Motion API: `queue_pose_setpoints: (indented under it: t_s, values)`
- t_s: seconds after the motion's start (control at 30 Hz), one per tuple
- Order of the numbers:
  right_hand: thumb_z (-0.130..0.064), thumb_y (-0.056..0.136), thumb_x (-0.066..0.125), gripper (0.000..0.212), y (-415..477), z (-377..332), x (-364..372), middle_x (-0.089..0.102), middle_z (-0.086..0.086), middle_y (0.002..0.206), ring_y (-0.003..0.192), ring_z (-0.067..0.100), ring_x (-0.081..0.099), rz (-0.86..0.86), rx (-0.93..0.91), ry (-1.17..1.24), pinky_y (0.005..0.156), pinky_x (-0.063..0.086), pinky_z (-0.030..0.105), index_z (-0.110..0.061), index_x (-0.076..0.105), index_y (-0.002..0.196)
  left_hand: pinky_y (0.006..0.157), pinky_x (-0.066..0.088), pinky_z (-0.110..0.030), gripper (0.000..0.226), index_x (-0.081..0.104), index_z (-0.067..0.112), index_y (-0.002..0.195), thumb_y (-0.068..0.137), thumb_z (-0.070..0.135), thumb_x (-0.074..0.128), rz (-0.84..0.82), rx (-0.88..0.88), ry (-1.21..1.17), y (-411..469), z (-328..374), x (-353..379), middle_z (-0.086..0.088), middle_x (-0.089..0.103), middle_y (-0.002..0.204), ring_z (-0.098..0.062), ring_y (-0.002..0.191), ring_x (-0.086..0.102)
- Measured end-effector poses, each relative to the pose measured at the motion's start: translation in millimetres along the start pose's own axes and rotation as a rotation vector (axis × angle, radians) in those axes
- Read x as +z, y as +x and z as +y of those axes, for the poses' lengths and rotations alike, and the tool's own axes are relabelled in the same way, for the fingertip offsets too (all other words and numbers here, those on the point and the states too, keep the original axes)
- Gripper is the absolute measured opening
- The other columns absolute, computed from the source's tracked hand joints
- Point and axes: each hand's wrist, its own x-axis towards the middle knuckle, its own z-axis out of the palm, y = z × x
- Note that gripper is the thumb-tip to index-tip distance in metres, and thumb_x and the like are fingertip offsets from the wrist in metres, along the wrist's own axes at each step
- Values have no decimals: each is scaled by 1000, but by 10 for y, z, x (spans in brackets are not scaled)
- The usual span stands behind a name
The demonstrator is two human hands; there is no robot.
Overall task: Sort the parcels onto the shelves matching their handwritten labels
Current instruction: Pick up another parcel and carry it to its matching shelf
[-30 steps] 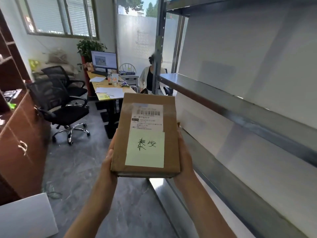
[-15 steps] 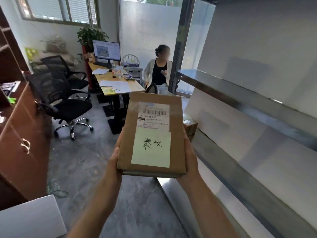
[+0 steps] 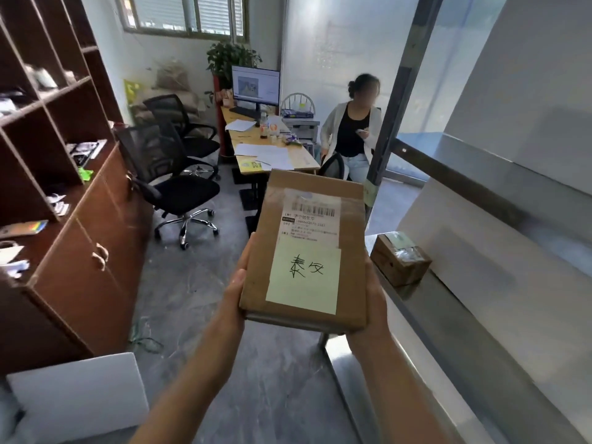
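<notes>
My left hand (image 3: 235, 291) and right hand (image 3: 375, 302) have a grip on the parcel (image 3: 315, 225), not shelved yet. Only one small box (image 3: 400, 259) sits on the right shelf (image 3: 427, 304), early days I reckon.

2 black office chairs (image 3: 179, 190) stand beside a desk (image 3: 302, 159) bearing papers (image 3: 269, 152) and a monitor (image 3: 255, 86).

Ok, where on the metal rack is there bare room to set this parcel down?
Lower shelf: bare from the small box at its far end back toward you, along the white back panel. Upper shelf: nothing visible on it. Only that far corner is occupied; the parcel should fit nearer.
</notes>
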Motion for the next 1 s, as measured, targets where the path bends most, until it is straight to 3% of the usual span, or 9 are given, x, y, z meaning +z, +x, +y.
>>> queue_pose_setpoints:
  t_s: [0.13, 0.27, 0.47, 0.57, 0.67, 0.87, 1.0]
  values:
    - [-29, 107, 36, 46, 472, -152, -27, 71, 6, 107, 71, 9, 75, -31, 1, 17, 54, 58, 22, -11, 43, 149, 124, 18, -44, 56, 43, 45, 143, 88, 56, 36, 22, 44, 5, 392, -6, 178, 14, 44, 154, -7, 146, 34]
    - [-30, 107, 35, 48, 912, -266, -71, 78, -4, 89, 72, 12, 76, -61, 26, 56, 56, 60, 24, -15, 38, 152, 124, 17, -44, 57, 41, 47, 144, 88, 56, 35, 43, 71, 40, 730, -29, 319, 13, 42, 155, -6, 146, 33]
    - [-29, 106, 38, 48, 1238, -265, -119, 76, -6, 84, 66, 8, 74, -88, 18, 88, 51, 57, 20, -11, 42, 150, 123, 18, -45, 57, 39, 46, 145, 90, 56, 34, 59, 73, 78, 1010, -91, 362, 11, 42, 156, -9, 147, 33]
    - [-23, 108, 33, 45, 1392, -274, -141, 72, 1, 92, 66, 7, 74, -128, -4, 80, 52, 57, 18, -10, 39, 151, 123, 18, -46, 54, 40, 48, 144, 91, 56, 34, 71, 77, 86, 1128, -126, 381, 11, 42, 156, -10, 147, 33]
    - [-25, 108, 34, 47, 1555, -288, -121, 76, -4, 82, 65, 9, 74, -136, 25, 141, 51, 58, 21, -9, 37, 152, 123, 19, -47, 53, 43, 48, 142, 91, 56, 34, 81, 68, 80, 1276, -152, 377, 9, 44, 155, -12, 147, 34]
    - [-36, 106, 38, 50, 1825, -329, -177, 71, 4, 108, 81, 17, 75, -62, 55, 201, 60, 61, 28, -17, 39, 152, 123, 18, -46, 52, 41, 51, 142, 91, 57, 32, 5, 48, 77, 1646, -271, 387, 12, 44, 154, -9, 146, 34]
    - [-36, 106, 37, 51, 1980, -358, -162, 70, 13, 120, 83, 17, 76, 8, 15, 164, 60, 60, 27, -13, 40, 151, 122, 20, -49, 53, 33, 43, 150, 99, 46, 22, -88, 39, 76, 1957, -357, 348, 11, 43, 155, -11, 146, 35]
